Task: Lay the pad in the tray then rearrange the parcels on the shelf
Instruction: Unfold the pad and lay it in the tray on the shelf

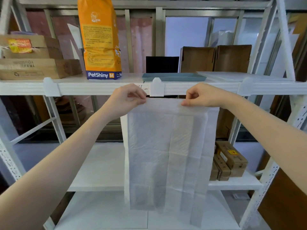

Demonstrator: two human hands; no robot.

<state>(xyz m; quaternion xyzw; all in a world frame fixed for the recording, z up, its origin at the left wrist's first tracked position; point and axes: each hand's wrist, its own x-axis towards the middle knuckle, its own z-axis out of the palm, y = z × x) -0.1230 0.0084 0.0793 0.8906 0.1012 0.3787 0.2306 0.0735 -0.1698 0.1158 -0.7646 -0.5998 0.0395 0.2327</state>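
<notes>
A white, partly unfolded pad (166,155) hangs down in front of the shelving. My left hand (127,98) pinches its top left corner and my right hand (201,96) pinches its top edge further right. Both hands are just below the front rail of the upper shelf. A shallow blue-grey tray (174,77) lies on that shelf, just above and behind my hands. Brown parcels (227,160) sit stacked on the lower shelf to the right, partly hidden by the pad.
An orange PetShiny bag (101,40) stands upright left of the tray. Flat cardboard boxes (31,63) are stacked at far left. Two open cardboard boxes (216,58) stand behind the tray, a white sheet (240,76) lies to its right, and a black panel (162,64) stands behind it.
</notes>
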